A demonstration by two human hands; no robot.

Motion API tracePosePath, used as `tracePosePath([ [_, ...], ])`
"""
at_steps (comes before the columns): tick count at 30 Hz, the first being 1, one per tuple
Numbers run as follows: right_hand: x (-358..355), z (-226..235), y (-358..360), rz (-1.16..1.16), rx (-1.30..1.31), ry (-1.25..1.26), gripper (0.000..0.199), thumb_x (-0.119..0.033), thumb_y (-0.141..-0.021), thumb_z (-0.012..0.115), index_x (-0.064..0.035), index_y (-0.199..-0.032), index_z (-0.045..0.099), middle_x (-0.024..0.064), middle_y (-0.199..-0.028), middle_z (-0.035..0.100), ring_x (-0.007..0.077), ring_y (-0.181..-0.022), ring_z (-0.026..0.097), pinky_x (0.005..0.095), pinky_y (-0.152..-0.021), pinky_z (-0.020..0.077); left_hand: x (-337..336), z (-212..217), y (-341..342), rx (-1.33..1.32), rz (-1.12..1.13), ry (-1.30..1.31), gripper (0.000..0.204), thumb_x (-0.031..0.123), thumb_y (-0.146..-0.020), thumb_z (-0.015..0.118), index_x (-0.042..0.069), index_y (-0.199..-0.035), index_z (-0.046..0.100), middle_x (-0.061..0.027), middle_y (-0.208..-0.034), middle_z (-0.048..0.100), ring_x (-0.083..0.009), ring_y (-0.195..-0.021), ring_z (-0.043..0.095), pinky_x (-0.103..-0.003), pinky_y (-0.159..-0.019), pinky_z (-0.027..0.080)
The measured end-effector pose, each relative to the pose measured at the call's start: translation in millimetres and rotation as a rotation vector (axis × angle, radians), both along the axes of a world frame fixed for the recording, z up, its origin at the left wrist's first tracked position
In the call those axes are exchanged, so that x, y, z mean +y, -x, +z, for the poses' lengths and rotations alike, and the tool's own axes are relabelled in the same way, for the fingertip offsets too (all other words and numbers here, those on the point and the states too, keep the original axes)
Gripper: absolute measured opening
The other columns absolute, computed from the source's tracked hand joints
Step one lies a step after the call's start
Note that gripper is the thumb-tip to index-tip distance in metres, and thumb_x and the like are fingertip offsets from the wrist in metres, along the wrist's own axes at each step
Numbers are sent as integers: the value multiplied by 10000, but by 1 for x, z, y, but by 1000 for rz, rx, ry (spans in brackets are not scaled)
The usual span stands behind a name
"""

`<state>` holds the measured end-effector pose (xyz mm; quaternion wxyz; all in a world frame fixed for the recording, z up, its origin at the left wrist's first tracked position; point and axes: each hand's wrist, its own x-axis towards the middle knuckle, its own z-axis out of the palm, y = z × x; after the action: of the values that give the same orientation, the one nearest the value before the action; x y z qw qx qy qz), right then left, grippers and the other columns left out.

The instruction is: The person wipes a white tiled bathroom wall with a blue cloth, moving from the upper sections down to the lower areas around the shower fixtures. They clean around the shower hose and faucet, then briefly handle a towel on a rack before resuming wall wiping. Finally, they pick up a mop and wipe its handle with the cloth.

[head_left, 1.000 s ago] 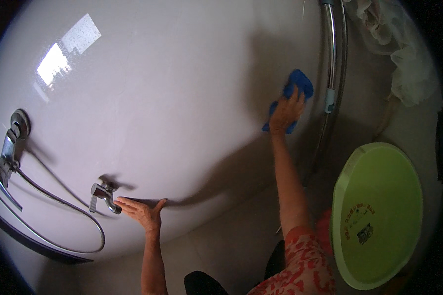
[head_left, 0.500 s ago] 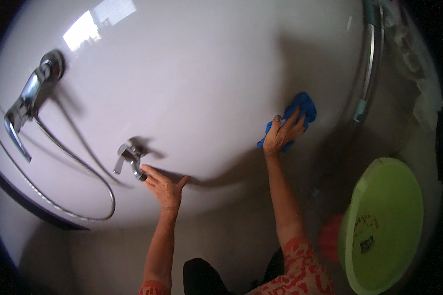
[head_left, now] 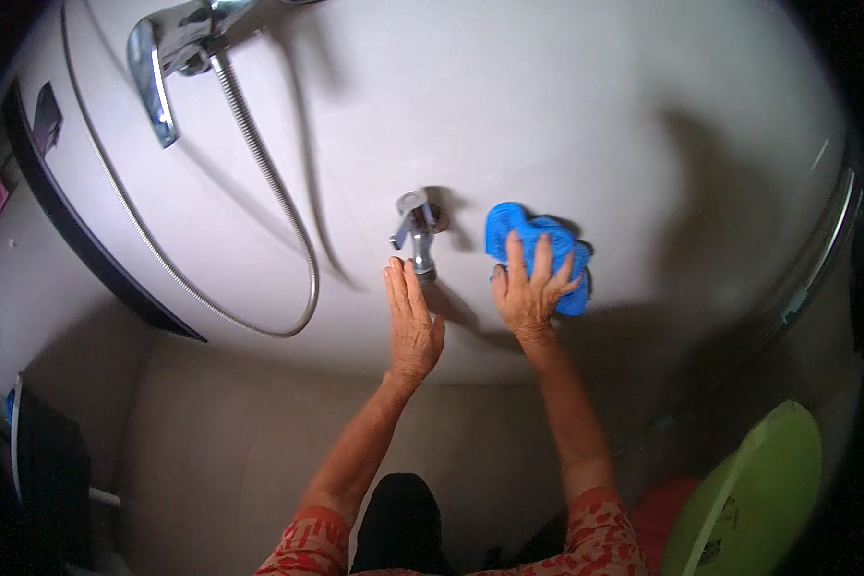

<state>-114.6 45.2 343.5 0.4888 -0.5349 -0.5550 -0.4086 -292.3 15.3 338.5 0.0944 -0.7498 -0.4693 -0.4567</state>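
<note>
My right hand (head_left: pixel 530 298) presses a crumpled blue cloth (head_left: pixel 512 217) against a smooth, pale wall (head_left: pixel 586 86), its fingers spread over the fabric. Just left of the cloth, a small chrome tap (head_left: pixel 419 235) with a short lever and a downward spout juts from the wall. Beside and below that spout is my left hand (head_left: pixel 413 331), fingers straight and close together, thumb apart, holding nothing. Whether its fingertips touch the tap or the wall I cannot tell.
At upper left a chrome shower mixer (head_left: pixel 178 48) carries a looping metal hose (head_left: pixel 259 168). A dark edge strip (head_left: pixel 96 245) curves down the left. A green basin (head_left: pixel 758 499) leans at lower right beside something red (head_left: pixel 658 523). A metal rail (head_left: pixel 830 240) stands far right.
My right hand has brought the blue cloth leftward along the wall, closer to the tap. My left hand's fingers have straightened beside the spout. The view has shifted, so fixtures appear farther right.
</note>
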Motion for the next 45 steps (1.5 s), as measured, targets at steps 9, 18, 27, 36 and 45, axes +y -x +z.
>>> tracePosePath([
  [9,6,-22,77,161,-571,179,472,-372,-837,516,-302,-1300,458,-36,-1406,308,237,-1265,288,564,-946,272,-34,-24,16,-1061,-219,787,626,477,-897,442,61,-1332,271,-173,-1276,373,-341,-1077,488,-474,-793,473],
  [18,-54,46,56,765,-362,407,352,-96,-746,538,-82,-1092,598,49,-1292,454,281,-1208,380,455,-1003,294,-4,6,-7,-1717,-852,846,577,542,-896,366,80,-1234,440,-105,-1248,479,-254,-1132,475,-449,-973,367],
  [27,-55,105,-46,253,-88,-51,496,-39,-724,535,-52,-1217,477,165,-1319,340,337,-1213,311,468,-974,284,16,70,-19,-975,218,-30,713,210,-803,647,71,-1363,227,-151,-1281,297,-288,-1200,266,-411,-1031,211],
  [36,-26,115,-68,-82,-176,-61,529,-253,-809,510,-138,-1316,406,156,-1408,255,332,-1279,241,473,-981,208,28,144,20,-483,0,-487,545,85,-813,597,50,-1309,372,-148,-1269,430,-298,-1191,391,-388,-1021,283],
  [45,-23,115,-65,-127,-226,-160,483,-328,-888,387,-104,-1314,412,176,-1394,299,349,-1252,302,477,-955,260,33,260,7,-55,-134,-671,610,-105,-626,599,120,-1188,528,-125,-1203,523,-310,-1151,464,-423,-964,311],
])
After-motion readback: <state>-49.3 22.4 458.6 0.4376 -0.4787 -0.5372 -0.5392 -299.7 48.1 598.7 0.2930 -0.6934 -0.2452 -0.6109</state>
